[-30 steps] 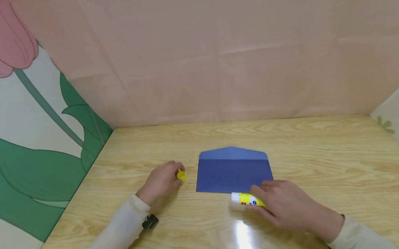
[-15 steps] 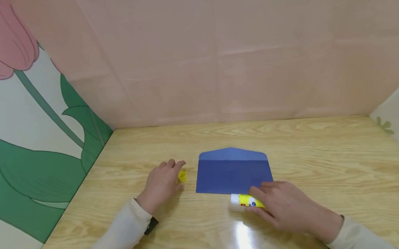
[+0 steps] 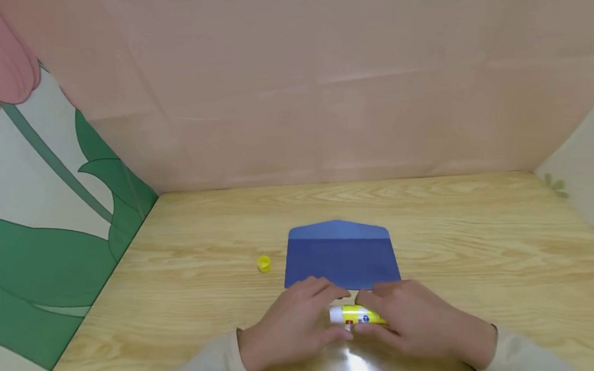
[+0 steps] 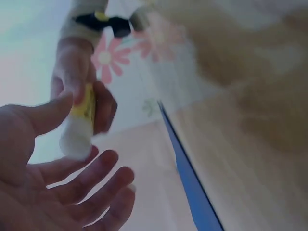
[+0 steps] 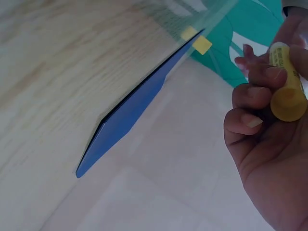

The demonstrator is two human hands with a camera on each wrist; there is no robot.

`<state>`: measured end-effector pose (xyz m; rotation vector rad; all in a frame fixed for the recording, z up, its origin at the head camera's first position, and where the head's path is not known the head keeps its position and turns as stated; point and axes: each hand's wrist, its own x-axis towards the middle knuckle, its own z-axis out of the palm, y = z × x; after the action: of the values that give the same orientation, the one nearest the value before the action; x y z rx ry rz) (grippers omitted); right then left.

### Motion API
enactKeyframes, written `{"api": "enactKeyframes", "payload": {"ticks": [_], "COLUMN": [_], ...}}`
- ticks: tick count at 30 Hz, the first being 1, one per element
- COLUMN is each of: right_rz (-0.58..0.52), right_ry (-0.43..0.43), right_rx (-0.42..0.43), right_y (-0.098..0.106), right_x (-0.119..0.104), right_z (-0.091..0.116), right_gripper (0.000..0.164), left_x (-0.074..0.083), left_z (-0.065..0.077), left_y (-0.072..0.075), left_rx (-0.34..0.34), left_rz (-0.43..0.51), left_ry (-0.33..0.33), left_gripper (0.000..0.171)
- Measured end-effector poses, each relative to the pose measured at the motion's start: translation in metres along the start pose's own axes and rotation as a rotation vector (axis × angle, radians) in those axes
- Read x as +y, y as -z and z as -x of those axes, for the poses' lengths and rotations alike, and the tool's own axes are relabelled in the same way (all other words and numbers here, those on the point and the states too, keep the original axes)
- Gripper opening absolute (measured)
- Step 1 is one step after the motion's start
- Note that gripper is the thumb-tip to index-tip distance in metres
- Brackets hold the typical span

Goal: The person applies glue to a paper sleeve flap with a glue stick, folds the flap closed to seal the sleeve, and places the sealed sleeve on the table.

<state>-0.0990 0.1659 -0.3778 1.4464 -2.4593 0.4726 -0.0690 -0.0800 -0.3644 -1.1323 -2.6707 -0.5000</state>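
My right hand (image 3: pixel 415 321) grips a yellow glue stick (image 3: pixel 358 315) by its yellow end, its white end pointing left. Just left of that white end is my left hand (image 3: pixel 298 321), fingers spread around it without closing on it. In the left wrist view the left thumb overlaps the glue stick (image 4: pixel 77 137); whether it touches cannot be told. A yellow cap (image 3: pixel 263 264) sits on the table, its hollow side showing. Behind both hands lies a blue envelope (image 3: pixel 342 262), its lighter flap (image 3: pixel 337 230) unfolded toward the far side.
The wood-grain table (image 3: pixel 200 231) ends at a pinkish backdrop (image 3: pixel 260 123). A panel with a printed tulip and green leaves (image 3: pixel 29 273) borders the left side. A pale panel (image 3: pixel 586 165) stands at the right.
My left hand has let go of the yellow cap, leaving it on the table, and has moved right to the glue stick's white end. The right hand still holds the glue stick.
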Motion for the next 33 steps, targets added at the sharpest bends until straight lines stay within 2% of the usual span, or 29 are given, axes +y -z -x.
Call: {"api": "enactKeyframes", "payload": {"ticks": [3,9,14,19,24,33], "right_rz": [0.011,0.023,0.052,0.066,0.083,0.074], "right_ry": [-0.002,0.000,-0.003,-0.004,-0.002,0.003], "right_rx": [0.000,0.018,0.018,0.021,0.018,0.043], "right_y": [0.0020,0.0020,0.0007,-0.0023,-0.0036,-0.0055], "right_x": [-0.0024,-0.0057,-0.0061,-0.0061,-0.0058,-0.0074], "right_z": [-0.0006,-0.0036,-0.0035,-0.0031,-0.0024,-0.0026], "right_gripper": [0.021,0.020,0.020,0.022,0.023,0.023], "left_x": [0.0057,0.0098,0.0102,0.0088,0.0061,0.0063], "left_z": [-0.0043,-0.0018,-0.0006,-0.0005,0.0000,0.0014], "left_y": [-0.0035,-0.0034,-0.0027,-0.0032,-0.0084,-0.0056], "left_rx": [0.033,0.011,0.047,0.061,0.091,0.061], "left_rz": [0.005,0.032,-0.012,-0.002,-0.013,-0.032], "left_ry": [-0.035,0.010,-0.002,0.007,-0.019,0.001], "left_gripper": [0.044,0.033,0.031,0.028,0.026,0.028]}}
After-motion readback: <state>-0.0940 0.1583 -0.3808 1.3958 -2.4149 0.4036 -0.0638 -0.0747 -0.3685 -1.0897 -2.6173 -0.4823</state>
